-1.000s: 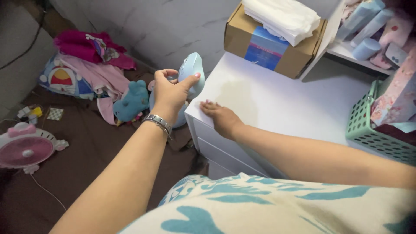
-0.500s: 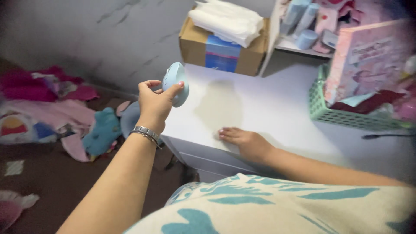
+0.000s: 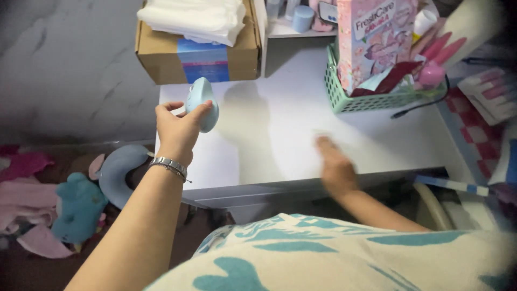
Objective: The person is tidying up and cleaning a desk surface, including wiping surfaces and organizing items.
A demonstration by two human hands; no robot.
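My left hand [image 3: 176,128] holds a small pale blue rounded object [image 3: 202,103] above the left part of the white tabletop [image 3: 280,134]; a metal watch band circles that wrist. My right hand [image 3: 335,164] lies flat on the tabletop near its front edge, blurred, palm down, holding nothing. The two hands are well apart, the blue object left of the right hand.
A cardboard box [image 3: 198,51] with folded white cloth stands at the back left of the table. A green mesh basket [image 3: 366,97] with a pink carton sits at the back right. On the floor left lie a grey neck pillow [image 3: 116,172], a teal plush toy [image 3: 78,207] and pink clothes.
My right hand has slid rightwards along the tabletop's front. The view has swung right, and my left hand keeps the blue object raised.
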